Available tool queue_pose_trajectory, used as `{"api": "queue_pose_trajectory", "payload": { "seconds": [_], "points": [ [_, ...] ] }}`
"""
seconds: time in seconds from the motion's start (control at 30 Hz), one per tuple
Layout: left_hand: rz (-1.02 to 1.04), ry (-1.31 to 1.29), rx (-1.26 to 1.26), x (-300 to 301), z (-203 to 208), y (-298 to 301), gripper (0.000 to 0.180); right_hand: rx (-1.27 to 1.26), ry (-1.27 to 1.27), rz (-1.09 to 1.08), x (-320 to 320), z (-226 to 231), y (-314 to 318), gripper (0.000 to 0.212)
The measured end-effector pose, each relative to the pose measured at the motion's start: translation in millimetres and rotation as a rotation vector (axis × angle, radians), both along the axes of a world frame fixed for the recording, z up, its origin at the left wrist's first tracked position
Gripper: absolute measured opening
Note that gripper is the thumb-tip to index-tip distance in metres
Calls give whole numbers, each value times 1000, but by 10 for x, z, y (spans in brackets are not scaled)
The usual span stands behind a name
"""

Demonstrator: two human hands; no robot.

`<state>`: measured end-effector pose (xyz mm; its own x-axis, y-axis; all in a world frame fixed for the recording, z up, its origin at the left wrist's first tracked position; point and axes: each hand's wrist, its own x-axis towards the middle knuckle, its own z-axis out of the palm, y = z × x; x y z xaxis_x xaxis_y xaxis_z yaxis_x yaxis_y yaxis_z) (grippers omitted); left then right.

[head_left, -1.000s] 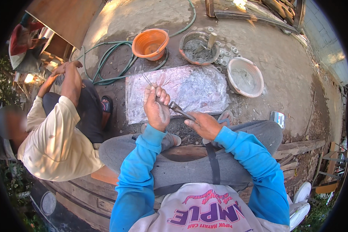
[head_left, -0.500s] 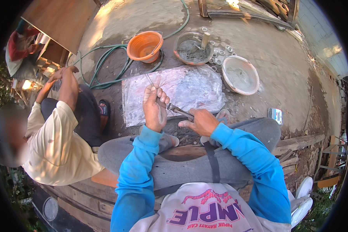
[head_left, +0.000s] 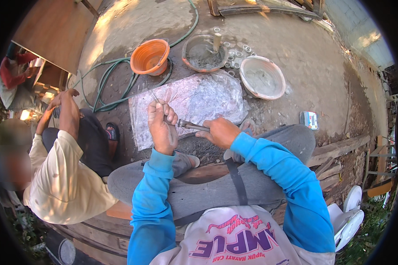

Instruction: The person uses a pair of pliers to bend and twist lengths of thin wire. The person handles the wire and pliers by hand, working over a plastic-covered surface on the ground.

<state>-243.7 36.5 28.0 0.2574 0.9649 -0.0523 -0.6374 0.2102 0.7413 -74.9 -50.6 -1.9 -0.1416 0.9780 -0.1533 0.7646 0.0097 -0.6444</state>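
Observation:
My left hand (head_left: 163, 129) is closed around thin metal wires (head_left: 154, 96), which stick up past its thumb and fingers. My right hand (head_left: 223, 133) grips the handles of a pair of metal pincers (head_left: 193, 126). The head of the pincers reaches left to the edge of my left palm. Whether its jaws bite on a wire is too small to tell. Both hands are held above my lap, in front of a crinkled clear plastic sheet (head_left: 221, 95) on the ground.
Beyond the sheet stand an orange bucket (head_left: 142, 56), a bowl of wet grey mortar (head_left: 191, 61) and a pale basin (head_left: 266, 76). Small white rings (head_left: 239, 54) lie between them. A green hose (head_left: 102, 86) coils at left, near a seated person (head_left: 68, 176). A labelled plastic tub (head_left: 309, 119) sits right.
The whole scene has shifted left in the view. The pincers have turned a little and lie more level, their head still by my left palm. Both hands keep their hold.

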Motion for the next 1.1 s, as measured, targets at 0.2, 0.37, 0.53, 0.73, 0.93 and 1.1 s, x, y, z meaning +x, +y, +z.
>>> {"api": "queue_pose_trajectory", "payload": {
  "seconds": [0.2, 0.37, 0.53, 0.73, 0.93, 1.1],
  "points": [
    [134, -72, 161, -355, 220, 350, 12, -287, -5, 60, 87, -106, -22, 51],
    [59, 25, 128, -487, 417, 376, 13, -329, -241, 108, 166, -21, -85, 44],
    [-115, 202, -6, -277, 173, 266, 15, -321, -415, 326, 124, -239, -135, 22],
    [-321, 760, 200, -184, 66, 232, 15, -252, -414, 144, 276, -252, -78, 19],
    [-759, 1361, 644, -328, -356, 129, 15, -199, -464, -152, 712, 190, -5, 18],
    [-934, 1440, 803, -200, -627, -62, 28, 11, -391, -371, 966, 410, -18, 20]
  ]
}}
